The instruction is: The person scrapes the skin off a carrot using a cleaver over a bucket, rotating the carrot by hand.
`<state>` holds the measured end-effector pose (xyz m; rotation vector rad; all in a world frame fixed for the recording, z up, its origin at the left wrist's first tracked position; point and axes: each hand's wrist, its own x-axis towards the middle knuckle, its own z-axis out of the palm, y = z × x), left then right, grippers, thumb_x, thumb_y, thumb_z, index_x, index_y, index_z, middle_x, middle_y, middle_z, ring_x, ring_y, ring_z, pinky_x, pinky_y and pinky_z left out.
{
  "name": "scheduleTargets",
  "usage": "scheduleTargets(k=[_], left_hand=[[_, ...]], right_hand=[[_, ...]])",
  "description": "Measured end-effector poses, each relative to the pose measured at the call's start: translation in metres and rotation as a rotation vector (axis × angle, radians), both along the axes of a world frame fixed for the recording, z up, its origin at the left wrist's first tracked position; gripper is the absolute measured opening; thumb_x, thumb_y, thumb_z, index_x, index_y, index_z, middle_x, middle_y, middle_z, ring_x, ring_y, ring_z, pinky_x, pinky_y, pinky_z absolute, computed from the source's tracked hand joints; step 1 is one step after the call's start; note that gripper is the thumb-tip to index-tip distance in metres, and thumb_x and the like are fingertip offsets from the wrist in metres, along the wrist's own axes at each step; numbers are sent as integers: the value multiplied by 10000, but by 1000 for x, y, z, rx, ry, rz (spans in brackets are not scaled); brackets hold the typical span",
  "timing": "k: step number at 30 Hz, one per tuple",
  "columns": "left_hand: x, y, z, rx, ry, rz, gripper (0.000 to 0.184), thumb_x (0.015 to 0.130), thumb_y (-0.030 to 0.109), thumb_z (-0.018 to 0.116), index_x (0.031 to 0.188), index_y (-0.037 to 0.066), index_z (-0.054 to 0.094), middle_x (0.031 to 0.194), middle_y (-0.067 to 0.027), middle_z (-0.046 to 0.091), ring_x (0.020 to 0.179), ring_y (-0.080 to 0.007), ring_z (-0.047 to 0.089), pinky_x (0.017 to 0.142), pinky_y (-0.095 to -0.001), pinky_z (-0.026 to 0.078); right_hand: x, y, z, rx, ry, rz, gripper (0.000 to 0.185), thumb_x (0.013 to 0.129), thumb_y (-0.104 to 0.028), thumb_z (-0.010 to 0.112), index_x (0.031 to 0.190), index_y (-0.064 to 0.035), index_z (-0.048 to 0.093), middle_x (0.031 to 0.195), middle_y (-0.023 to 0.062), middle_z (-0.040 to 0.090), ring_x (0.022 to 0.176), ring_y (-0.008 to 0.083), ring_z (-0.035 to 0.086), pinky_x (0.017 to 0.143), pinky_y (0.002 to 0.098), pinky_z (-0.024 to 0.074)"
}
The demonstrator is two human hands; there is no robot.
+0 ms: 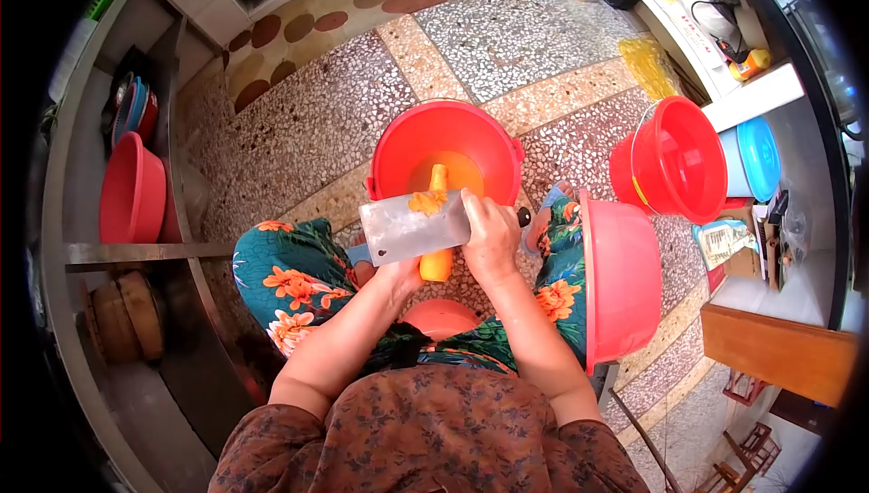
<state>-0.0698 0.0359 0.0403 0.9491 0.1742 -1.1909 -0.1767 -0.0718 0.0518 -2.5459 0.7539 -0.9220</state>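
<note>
My right hand [491, 239] is closed round a wide cleaver [398, 230], thumb on the flat of the blade, and the dark handle end shows past my fingers. Orange scrapings [427, 201] cling to the blade's upper part. Beneath the blade runs a long orange vegetable [436, 266], possibly a carrot or slim squash, its far end over the red bucket [387, 153]. My left hand [403, 277] grips the vegetable from below, with most of its fingers hidden by the cleaver. Orange matter or liquid lies in the bucket's bottom.
A pink basin [625, 285] stands tilted by my right leg. Farther right are a red bucket with a wire handle [625, 167] and a blue-lidded container [759, 158]. Shelves on the left hold a red basin [136, 190]. A reddish round thing [441, 316] sits between my legs.
</note>
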Motion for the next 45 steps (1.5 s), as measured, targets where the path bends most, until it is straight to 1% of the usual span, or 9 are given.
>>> scheduleTargets(k=[7,9,13,17,20,22,28,31,45], left_hand=[[4,3,2,16,4,-151,338,1074,333,503,1280,76,581,1153,-89,678,962,-213,681,763,-377,592],[3,5,4,-4,38,-172,341,1069,349,506,1262,81,590,1121,-86,678,928,-201,678,720,-357,589],[5,7,-8,51,-96,-107,333,1073,342,498,1249,75,592,1144,-89,680,969,-215,684,786,-375,594],[13,15,-17,-75,112,-2,310,1069,271,534,1314,84,573,1261,-88,669,1118,-222,676,954,-392,573],[8,12,-1,-32,56,-42,310,1066,262,546,1320,86,573,1255,-86,670,1106,-215,676,941,-387,575],[5,9,7,66,0,-81,310,1060,319,536,1226,65,600,1083,-103,697,936,-235,691,802,-389,593],[0,3,25,28,-3,-149,304,1063,322,520,1196,65,614,977,-86,677,817,-207,656,675,-345,553],[-3,1,39,38,-11,-164,319,1069,326,499,1205,58,606,971,-85,659,799,-203,636,662,-338,542],[4,12,34,54,150,-65,345,1083,355,503,1143,23,578,940,-85,586,795,-231,592,665,-341,530]], right_hand=[[-1,-5,-8,33,-3,-65,368,840,-32,591,1201,-67,653,835,103,636,785,341,644,723,463,472],[-2,-6,-7,56,5,-63,453,749,35,677,1192,-59,662,873,123,669,816,362,665,730,455,491],[-3,2,1,65,-3,-21,452,747,34,683,1191,-47,666,875,118,676,808,356,666,726,456,495],[-1,6,2,12,-79,54,377,818,-32,616,1194,-48,642,814,85,617,785,324,640,717,460,475],[-1,4,1,28,-83,10,364,832,-38,605,1194,-51,642,819,91,621,786,325,641,715,461,476],[-2,2,-1,40,-86,-11,353,846,-47,597,1196,-56,641,824,99,626,782,332,641,714,465,477],[-3,0,3,80,-18,-58,369,825,5,622,1188,-45,666,909,112,692,826,338,677,743,439,499],[-1,-2,-3,57,-86,-56,297,883,-65,563,1169,-66,644,822,118,645,772,357,645,698,482,481],[4,-3,-23,155,-11,-81,161,894,-46,540,1034,-89,608,829,130,665,770,378,656,685,499,492]])
